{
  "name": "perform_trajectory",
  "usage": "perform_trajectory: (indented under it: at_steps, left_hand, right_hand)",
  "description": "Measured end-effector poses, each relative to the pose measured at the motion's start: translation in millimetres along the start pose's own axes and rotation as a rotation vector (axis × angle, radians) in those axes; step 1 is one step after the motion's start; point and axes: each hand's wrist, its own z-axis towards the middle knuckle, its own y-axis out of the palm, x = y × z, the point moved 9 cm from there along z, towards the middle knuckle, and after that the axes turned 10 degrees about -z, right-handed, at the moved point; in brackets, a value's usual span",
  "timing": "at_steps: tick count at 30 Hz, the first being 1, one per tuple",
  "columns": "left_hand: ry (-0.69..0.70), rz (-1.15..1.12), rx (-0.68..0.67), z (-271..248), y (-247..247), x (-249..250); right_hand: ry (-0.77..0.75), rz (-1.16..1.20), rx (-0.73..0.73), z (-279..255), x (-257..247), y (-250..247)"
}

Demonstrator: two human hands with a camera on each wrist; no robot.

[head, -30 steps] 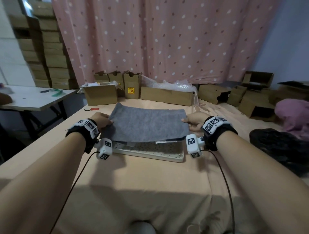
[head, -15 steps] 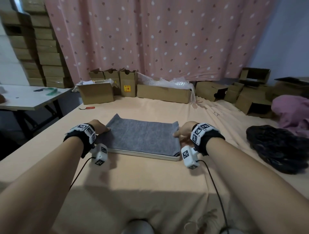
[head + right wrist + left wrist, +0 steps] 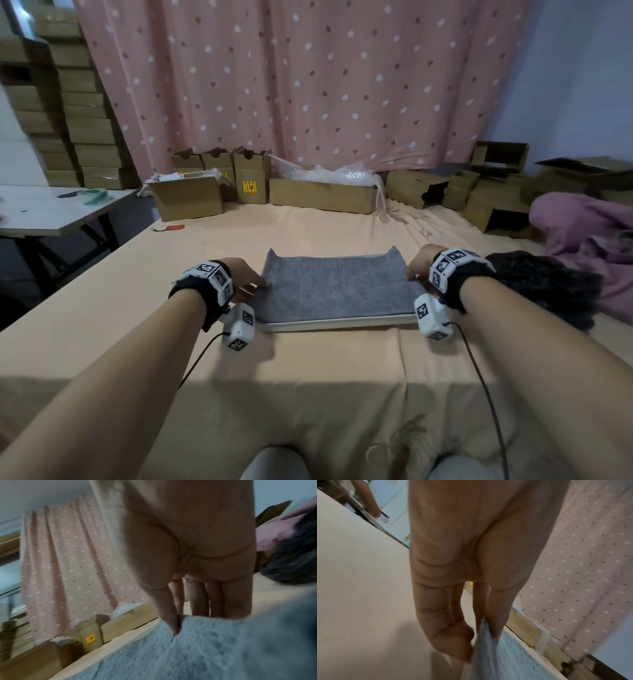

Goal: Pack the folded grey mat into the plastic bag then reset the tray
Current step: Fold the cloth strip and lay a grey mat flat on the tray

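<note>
The folded grey mat [image 3: 335, 287] lies flat on the white tray [image 3: 335, 324], covering all but the tray's front rim. My left hand [image 3: 258, 285] pinches the mat's left edge; the left wrist view shows thumb and fingers closed on the mat [image 3: 505, 655] at that edge. My right hand [image 3: 412, 274] holds the right edge, and in the right wrist view the thumb [image 3: 171, 622] presses on top of the mat [image 3: 214, 649] with the fingers behind it. No plastic bag can be made out near the tray.
Cardboard boxes line the back of the peach-covered surface, one holding bubble wrap [image 3: 325, 178]. A dark fuzzy bundle [image 3: 548, 291] and a purple cloth [image 3: 589, 233] lie to the right. A white side table [image 3: 58, 212] stands at the left, with a small red item [image 3: 173, 227] nearby.
The mat, held raised above the tray a second ago, has come down flat onto it. Both hands lowered with it and keep hold of its edges.
</note>
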Motion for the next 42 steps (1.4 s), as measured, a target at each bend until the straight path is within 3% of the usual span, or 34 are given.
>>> perform_trajectory:
  at_steps: [3, 7, 19, 23, 28, 33, 36, 40, 42]
  left_hand:
    - [0.029, -0.034, -0.064, -5, 30, 10]
    - [0.05, -0.04, -0.024, -14, 45, 24]
    - [0.086, 0.051, 0.108, -25, 40, 20]
    - [0.025, 0.068, 0.083, -21, 42, 13]
    - [0.069, 0.083, 0.062, -36, 52, 21]
    - [0.097, 0.362, 0.036, -38, 59, 24]
    - [0.073, 0.391, 0.044, -4, 53, 15]
    - [0.033, 0.279, 0.01, -32, 62, 15]
    - [0.062, 0.343, 0.057, -35, 61, 18]
  right_hand:
    - [0.124, -0.112, 0.017, -6, 36, -12]
    - [0.139, -0.069, -0.001, 5, 54, -5]
    - [0.111, -0.114, 0.14, -8, 52, -25]
    - [0.113, -0.139, 0.069, -9, 58, -14]
    - [0.101, -0.171, -0.026, -20, 62, -6]
    - [0.146, -0.138, -0.226, -33, 70, -4]
    - [0.109, -0.215, -0.228, -30, 69, 0]
    - [-0.035, -0.27, -0.215, -23, 66, 20]
    - [-0.042, -0.262, -0.205, -25, 64, 21]
